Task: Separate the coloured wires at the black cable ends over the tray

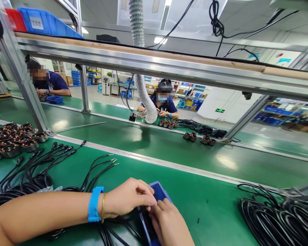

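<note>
My left hand point(129, 199), with a blue strap point(94, 205) and a thin bracelet at the wrist, reaches in from the left. Its thumb and forefinger are pinched together. My right hand point(170, 220) meets it fingertip to fingertip, its fingers curled closed. Whatever lies between the fingertips is hidden or too small to name. Both hands are over a small blue tray point(157, 187), whose contents are mostly covered by them. Black cables point(110, 232) run beneath my left wrist, beside the tray. Two tiny black pieces lie right of my right hand, one of them a short dark bit point(198, 220).
Coiled black cables point(274, 213) lie at right; more cables with connectors point(45, 164) spread at left. Copper-wound stator cores point(11, 140) crowd the far left. A metal frame point(143, 61) and flexible duct point(141, 92) stand ahead. Two people work across the green bench point(207, 191).
</note>
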`<move>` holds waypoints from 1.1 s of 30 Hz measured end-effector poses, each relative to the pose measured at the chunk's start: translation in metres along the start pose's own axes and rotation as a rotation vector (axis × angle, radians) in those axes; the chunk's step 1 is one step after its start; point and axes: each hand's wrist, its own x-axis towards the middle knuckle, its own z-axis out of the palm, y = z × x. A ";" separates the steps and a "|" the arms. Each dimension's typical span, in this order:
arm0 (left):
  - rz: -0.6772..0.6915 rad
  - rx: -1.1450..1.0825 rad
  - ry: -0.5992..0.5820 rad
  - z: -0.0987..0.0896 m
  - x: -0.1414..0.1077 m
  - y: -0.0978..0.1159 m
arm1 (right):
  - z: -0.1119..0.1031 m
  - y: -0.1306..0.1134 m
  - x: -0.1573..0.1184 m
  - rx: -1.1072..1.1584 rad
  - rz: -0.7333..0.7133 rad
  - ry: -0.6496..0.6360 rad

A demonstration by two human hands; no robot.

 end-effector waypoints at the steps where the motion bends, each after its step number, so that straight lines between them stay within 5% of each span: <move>1: -0.008 -0.004 0.002 -0.001 0.000 0.002 | -0.002 -0.001 0.000 -0.009 0.003 0.012; 7: -0.103 -0.209 0.018 -0.005 0.006 0.001 | -0.001 -0.007 0.002 -0.128 -0.038 0.002; 11: -0.125 -0.370 0.058 -0.006 0.007 0.002 | -0.003 -0.005 0.005 -0.013 -0.035 0.056; 18: -0.062 -0.023 0.079 -0.003 0.003 -0.001 | -0.021 0.003 0.005 0.365 -0.051 0.320; 23: -0.105 -0.004 0.084 -0.002 0.004 -0.005 | -0.033 -0.001 0.004 0.581 -0.026 0.431; 33: -0.117 0.057 0.119 -0.001 0.002 -0.007 | -0.040 0.002 0.001 0.419 -0.002 0.599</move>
